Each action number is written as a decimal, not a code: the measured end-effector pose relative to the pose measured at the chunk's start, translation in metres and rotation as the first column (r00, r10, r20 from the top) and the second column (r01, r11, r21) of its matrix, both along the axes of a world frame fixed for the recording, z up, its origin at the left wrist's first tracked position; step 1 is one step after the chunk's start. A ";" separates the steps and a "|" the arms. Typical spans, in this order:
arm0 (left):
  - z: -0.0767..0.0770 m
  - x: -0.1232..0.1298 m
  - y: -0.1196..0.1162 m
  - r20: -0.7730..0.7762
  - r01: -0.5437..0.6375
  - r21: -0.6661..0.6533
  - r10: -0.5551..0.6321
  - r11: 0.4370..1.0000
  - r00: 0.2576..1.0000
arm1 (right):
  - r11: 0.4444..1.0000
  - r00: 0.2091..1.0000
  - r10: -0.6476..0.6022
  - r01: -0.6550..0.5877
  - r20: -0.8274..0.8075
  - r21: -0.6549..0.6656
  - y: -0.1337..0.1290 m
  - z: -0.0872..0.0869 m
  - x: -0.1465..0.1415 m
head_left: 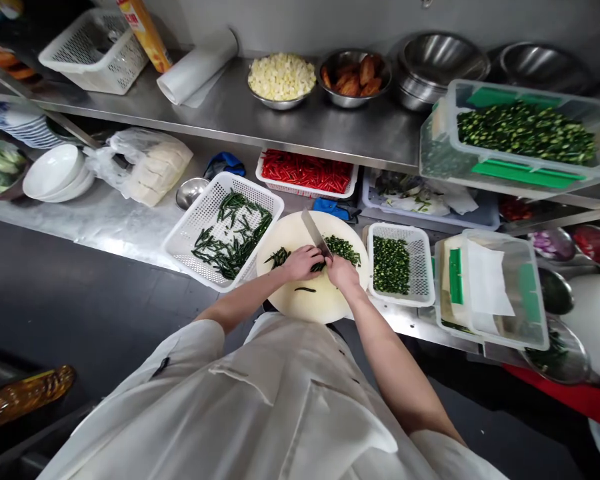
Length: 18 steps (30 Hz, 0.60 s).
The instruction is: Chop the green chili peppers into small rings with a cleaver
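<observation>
Green chillies (280, 257): left hand (303, 263) holds some, right hand (343, 274) grips knife (313, 229) (white baskets (421, 259) flank board (293, 305)).

Kitchen knife (316, 233): smooth metal
Round chopping board (300, 307): matt, smooth
Perforated basket (193, 230): plastic
Shelf (330, 125): glossy metal

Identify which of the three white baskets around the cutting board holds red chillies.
The back basket, beyond the cutting board: its chillies are red. The left basket holds long green chillies, the right basket chopped green pieces.
</observation>
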<state>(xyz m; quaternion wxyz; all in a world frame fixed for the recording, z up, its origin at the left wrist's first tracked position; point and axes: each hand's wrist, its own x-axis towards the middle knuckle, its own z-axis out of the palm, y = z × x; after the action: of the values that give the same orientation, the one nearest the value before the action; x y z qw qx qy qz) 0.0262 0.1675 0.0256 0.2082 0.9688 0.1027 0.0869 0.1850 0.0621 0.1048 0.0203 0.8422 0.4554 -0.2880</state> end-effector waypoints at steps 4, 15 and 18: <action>0.004 -0.006 0.003 0.000 -0.005 -0.012 0.005 1.000 1.000 | 0.999 1.000 0.026 -0.026 0.007 0.019 0.000 0.002 -0.005; 0.003 -0.018 0.003 0.003 -0.005 -0.030 0.005 1.000 1.000 | 1.000 1.000 0.013 -0.013 0.022 -0.003 -0.004 0.005 -0.014; 0.003 -0.019 0.002 0.013 -0.010 -0.028 0.011 1.000 1.000 | 1.000 1.000 0.017 -0.016 0.022 -0.023 -0.006 0.004 -0.015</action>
<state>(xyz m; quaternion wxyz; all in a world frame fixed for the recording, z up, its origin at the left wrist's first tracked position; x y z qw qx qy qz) 0.0068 0.1692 0.0284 0.2220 0.9646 0.1076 0.0929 0.1704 0.0562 0.1085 0.0373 0.8412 0.4589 -0.2835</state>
